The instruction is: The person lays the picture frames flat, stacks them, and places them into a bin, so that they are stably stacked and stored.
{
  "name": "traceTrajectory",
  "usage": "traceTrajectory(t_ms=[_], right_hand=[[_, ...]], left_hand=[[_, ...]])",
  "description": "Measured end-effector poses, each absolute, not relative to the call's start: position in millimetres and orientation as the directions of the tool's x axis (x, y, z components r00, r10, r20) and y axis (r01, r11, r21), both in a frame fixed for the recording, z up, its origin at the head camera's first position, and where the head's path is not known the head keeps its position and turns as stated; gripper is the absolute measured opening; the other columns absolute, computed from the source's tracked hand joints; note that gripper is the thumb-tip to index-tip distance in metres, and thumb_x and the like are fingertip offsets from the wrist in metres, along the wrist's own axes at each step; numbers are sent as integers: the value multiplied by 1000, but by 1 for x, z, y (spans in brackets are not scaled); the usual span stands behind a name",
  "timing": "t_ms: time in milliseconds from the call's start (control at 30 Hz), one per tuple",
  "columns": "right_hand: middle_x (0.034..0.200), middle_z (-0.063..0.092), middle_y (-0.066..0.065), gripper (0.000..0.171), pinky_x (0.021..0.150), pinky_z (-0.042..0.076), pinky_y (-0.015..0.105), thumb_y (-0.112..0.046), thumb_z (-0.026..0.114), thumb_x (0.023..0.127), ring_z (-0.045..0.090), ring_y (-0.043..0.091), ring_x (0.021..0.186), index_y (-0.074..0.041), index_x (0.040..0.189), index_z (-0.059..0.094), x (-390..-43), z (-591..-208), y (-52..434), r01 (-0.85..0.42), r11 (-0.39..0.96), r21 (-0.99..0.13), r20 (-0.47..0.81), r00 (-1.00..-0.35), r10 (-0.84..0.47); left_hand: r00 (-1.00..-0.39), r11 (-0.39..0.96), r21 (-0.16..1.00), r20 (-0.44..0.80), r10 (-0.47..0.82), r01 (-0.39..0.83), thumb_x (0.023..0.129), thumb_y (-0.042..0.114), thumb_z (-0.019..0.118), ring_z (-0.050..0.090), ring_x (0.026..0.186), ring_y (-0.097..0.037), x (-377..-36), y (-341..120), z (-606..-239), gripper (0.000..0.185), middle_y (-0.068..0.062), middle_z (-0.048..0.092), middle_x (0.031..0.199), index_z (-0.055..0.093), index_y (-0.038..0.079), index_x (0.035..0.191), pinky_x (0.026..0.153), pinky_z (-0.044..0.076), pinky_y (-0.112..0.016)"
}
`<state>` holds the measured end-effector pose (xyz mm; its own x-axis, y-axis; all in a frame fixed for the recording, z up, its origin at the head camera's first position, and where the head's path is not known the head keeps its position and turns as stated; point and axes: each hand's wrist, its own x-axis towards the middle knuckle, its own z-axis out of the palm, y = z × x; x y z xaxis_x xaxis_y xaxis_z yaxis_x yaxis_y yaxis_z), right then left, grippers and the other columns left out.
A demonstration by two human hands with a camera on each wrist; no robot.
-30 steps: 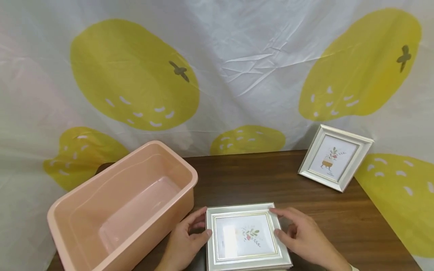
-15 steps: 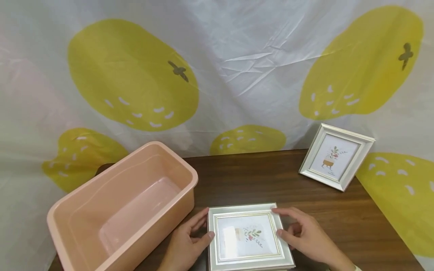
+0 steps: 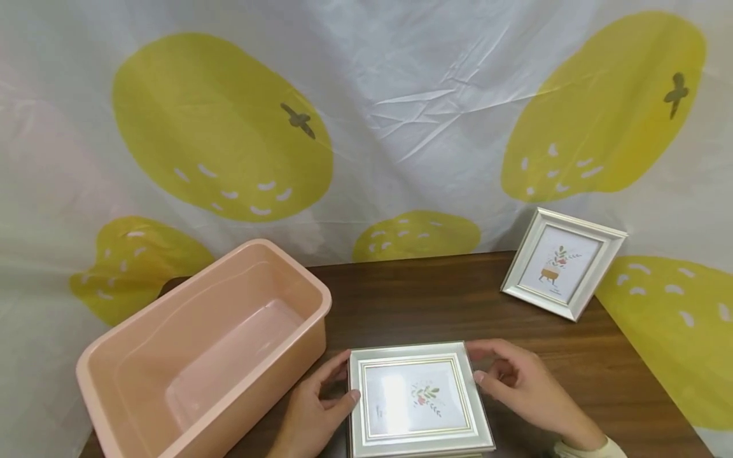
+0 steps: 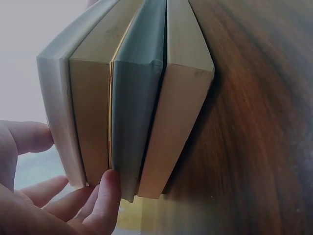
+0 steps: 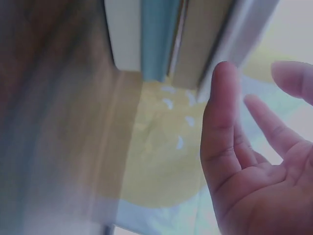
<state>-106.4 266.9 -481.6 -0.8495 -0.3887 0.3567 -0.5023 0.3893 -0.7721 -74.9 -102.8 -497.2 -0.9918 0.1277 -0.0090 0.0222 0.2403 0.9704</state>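
Observation:
A stack of several silver-white picture frames (image 3: 420,448) lies flat on the brown table, the top one face up with a floral print. My left hand (image 3: 315,407) touches its left side, thumb on the top frame's edge and forefinger by the far left corner. In the left wrist view its fingertips meet the layered sides of the stack (image 4: 134,122). On the other side, my right hand (image 3: 521,385) holds nothing; forefinger and thumb are right beside the top frame's right edge. The right wrist view shows its fingers (image 5: 222,122) loosely bent close by the stack (image 5: 161,39).
A pink plastic bin (image 3: 200,420) stands at the left, close to the left hand. Another picture frame (image 3: 515,270) stands propped up at the back right of the wooden table (image 3: 412,299). Behind hangs a white cloth (image 3: 389,146) printed with yellow lemons.
My right fingers have slid off the top frame's face and sit slightly farther right, beside its edge. The left hand stays against the stack, which keeps its place.

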Motion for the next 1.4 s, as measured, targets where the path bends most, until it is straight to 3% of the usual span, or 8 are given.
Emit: traceTrajectory(t_ms=[233,500,967,1400], right_hand=[[117,73,-5,46,56,56,25,9,74,91,68,11,70,-7,134,67,-117,-462,277,-542,394,-743,427,-836,-345],[107,74,-10,44,59,56,22,13,71,91,70,8,74,-10,129,69,-132,-420,295,-535,443,-719,454,-845,-284],[100,75,-18,37,62,53,12,19,69,88,72,-2,78,4,121,71,-174,-383,338,-601,504,-620,596,-779,-195],[99,70,-23,28,74,48,6,-2,71,98,63,-4,89,-1,126,71,-225,-372,390,-397,581,-710,520,-852,54]], left_hand=[[-992,246,969,-18,129,14,94,21,81,59,136,-38,-75,-104,-498,60,-11,61,151,59,20,150,90,61,-24],[-991,245,969,-13,136,21,93,21,81,58,136,-39,-75,-102,-498,60,-13,60,150,58,21,149,88,59,-21],[-988,212,977,-30,154,3,91,17,82,56,136,-40,-76,-102,-499,63,-13,57,151,56,18,148,87,60,-25],[-987,212,977,-35,155,-1,91,20,83,55,134,-37,-81,-102,-500,62,-10,55,152,55,20,146,88,60,-26]])
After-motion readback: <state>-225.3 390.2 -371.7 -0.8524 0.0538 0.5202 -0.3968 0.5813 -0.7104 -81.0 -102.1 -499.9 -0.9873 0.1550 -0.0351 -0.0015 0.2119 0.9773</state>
